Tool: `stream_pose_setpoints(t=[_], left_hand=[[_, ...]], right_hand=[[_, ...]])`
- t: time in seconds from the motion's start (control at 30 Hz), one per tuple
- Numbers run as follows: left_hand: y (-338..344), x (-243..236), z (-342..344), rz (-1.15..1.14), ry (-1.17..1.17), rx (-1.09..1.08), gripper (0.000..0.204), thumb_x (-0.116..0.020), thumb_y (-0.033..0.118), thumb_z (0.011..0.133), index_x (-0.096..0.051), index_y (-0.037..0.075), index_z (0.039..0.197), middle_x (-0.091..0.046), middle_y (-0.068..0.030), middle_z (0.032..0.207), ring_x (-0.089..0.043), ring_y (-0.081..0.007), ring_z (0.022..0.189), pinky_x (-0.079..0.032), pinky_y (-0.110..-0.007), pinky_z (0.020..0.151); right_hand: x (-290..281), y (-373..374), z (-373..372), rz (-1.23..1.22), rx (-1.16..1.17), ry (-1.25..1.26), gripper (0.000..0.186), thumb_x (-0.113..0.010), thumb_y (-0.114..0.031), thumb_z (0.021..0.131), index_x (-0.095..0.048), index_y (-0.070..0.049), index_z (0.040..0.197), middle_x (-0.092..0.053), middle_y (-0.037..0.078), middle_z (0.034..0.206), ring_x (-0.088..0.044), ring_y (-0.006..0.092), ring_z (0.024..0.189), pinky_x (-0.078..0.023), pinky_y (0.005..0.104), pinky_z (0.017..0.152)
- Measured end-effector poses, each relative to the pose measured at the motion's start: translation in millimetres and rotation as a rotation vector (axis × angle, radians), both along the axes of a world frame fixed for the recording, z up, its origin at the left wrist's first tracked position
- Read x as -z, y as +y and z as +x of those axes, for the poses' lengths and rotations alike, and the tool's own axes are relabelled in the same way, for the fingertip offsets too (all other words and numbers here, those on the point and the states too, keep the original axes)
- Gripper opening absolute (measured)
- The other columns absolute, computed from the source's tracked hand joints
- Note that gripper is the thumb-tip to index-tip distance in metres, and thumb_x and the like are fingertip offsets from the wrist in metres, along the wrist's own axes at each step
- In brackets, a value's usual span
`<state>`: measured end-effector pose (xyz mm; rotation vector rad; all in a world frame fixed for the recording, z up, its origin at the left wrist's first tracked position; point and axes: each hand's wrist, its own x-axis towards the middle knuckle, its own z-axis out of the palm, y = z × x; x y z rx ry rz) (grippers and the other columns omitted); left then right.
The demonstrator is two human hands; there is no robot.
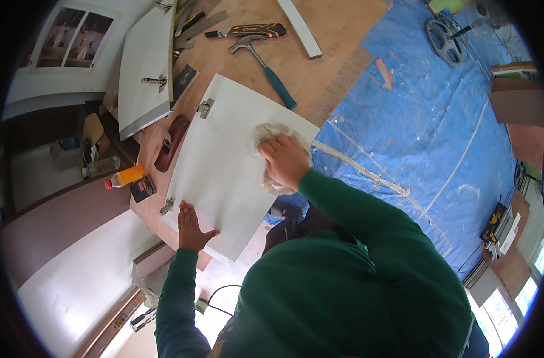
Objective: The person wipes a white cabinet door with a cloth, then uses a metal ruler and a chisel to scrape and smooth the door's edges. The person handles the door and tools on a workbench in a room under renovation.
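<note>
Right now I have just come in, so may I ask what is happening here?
A person in green holds a bunched cloth against a white panel with the right hand. The left hand lies open on the panel, near a hinge. The panel lies on a wooden table, with a hammer beyond it.

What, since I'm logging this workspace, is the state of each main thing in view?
White panel: lying flat, hinges attached
Cloth: bunched, resting on the panel
Left hand: open, palm down on the panel
Right hand: closed on the cloth
Hammer: lying down, unheld
Orange bottle: red cap on
Blue tarp: spread out, wrinkled
</note>
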<state>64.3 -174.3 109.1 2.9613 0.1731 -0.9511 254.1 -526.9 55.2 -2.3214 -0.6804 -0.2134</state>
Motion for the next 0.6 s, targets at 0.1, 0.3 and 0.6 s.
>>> stream_pose_setpoints(t=[0.1,0.3,0.6], left_hand=[[3,1,-1,0.01,-0.007,0.034,0.138,-0.086,0.064,0.067,-0.016,-0.013,0.158,-0.013,-0.034,0.167,-0.011,-0.0422,0.158,-0.015,-0.053,0.128],[8,7,2,0.051,0.007,0.078,0.14,-0.084,0.069,0.067,-0.016,-0.013,0.158,-0.014,-0.0351,0.167,-0.012,-0.0434,0.158,-0.015,-0.054,0.127],[-2,-6,2,0.095,0.04,0.026,0.14,-0.083,0.07,0.067,-0.015,-0.01,0.16,-0.013,-0.0318,0.168,-0.011,-0.0399,0.159,-0.013,-0.054,0.128]], right_hand=[[-4,-44,-25,0.014,-0.009,0.119,0.024,-0.067,-0.004,0.076,-0.066,-0.012,0.099,-0.068,0.006,0.1,-0.06,0.0285,0.097,-0.046,0.0416,0.086],[44,-134,-71,0.211,0.143,0.318,0.032,-0.061,-0.002,0.089,-0.064,-0.004,0.121,-0.069,0.019,0.117,-0.064,0.0378,0.11,-0.05,0.0479,0.096],[-44,-213,37,0.769,0.444,0.507,0.018,-0.064,-0.01,0.1,-0.064,-0.003,0.117,-0.063,-0.001,0.093,-0.053,0.0061,0.087,-0.047,0.0263,0.073]])
